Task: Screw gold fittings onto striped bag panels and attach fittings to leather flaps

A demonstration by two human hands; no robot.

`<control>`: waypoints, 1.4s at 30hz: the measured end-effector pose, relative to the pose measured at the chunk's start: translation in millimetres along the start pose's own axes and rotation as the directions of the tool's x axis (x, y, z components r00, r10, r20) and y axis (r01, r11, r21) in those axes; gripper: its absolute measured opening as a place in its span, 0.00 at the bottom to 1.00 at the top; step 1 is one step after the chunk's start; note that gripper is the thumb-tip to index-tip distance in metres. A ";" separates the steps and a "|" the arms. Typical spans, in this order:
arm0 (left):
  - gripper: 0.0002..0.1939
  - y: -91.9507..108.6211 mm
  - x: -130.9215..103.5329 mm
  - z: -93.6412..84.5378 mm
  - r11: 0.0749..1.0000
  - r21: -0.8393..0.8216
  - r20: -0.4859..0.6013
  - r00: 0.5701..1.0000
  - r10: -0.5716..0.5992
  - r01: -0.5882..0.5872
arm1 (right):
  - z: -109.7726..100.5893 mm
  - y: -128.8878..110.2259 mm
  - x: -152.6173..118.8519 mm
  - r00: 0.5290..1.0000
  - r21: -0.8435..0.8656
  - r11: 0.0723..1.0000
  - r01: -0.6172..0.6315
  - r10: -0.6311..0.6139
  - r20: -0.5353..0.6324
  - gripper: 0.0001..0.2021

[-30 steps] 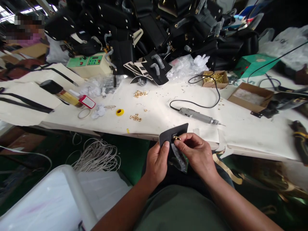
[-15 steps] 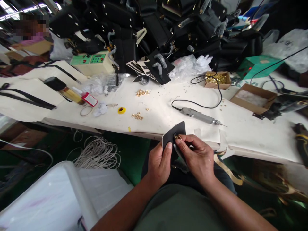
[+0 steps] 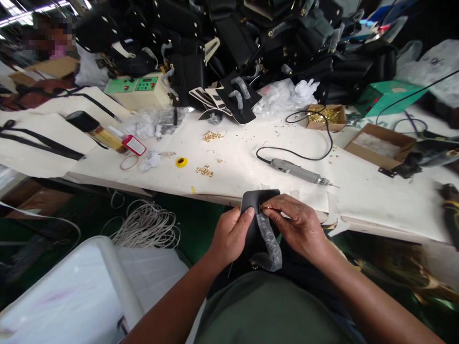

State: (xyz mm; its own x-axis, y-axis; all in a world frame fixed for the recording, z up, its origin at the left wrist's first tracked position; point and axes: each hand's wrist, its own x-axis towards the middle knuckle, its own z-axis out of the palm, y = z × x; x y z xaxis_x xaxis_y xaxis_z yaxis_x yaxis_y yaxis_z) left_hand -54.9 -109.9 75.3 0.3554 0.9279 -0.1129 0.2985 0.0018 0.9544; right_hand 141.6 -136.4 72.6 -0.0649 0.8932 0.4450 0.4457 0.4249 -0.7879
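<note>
My left hand is closed on a black leather bag panel with a pale edge, its thumb lying on the front face. A small gold metal fitting sits at the panel, pinched between thumb and finger of my right hand. Below it hangs a bag handle wrapped in clear plastic, curving down over my lap. Just beyond my hands on the table lies a grey electric screwdriver with its cord. Farther left are two small heaps of gold fittings.
Along the table stand an open box of gold parts, a second carton, a green box and a yellow tape roll. Black bags pile up behind. A white bin and coiled cord are at lower left.
The panel has turned to face me more squarely and sits slightly lower. The plastic-wrapped handle now shows plainly beneath it. Both hands keep their hold.
</note>
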 end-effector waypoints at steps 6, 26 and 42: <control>0.22 -1.4 13.4 -14.2 0.995 -0.080 0.173 0.984 -0.039 0.053 | -16.6 11.2 9.7 0.972 0.119 0.993 0.010 -0.038 0.232 0.06; 0.10 6.2 60.9 6.9 0.447 -0.839 0.061 0.869 -0.490 0.311 | -5.8 9.8 -34.1 0.751 0.484 0.630 -0.607 0.655 0.088 0.24; 0.09 13.0 53.3 20.1 0.404 -0.866 0.023 0.831 -0.556 0.294 | 2.3 -28.7 -62.4 0.723 0.663 0.400 -0.633 0.611 0.322 0.22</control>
State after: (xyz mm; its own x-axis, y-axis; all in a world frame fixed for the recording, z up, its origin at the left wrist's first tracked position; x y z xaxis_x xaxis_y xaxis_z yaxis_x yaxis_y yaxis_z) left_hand -14.3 -67.9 76.1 0.1502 0.7614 -0.6307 -0.5421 0.5969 0.5915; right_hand 130.8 -204.0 66.4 -0.0623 0.9530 -0.2965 -0.3722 -0.2978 -0.8791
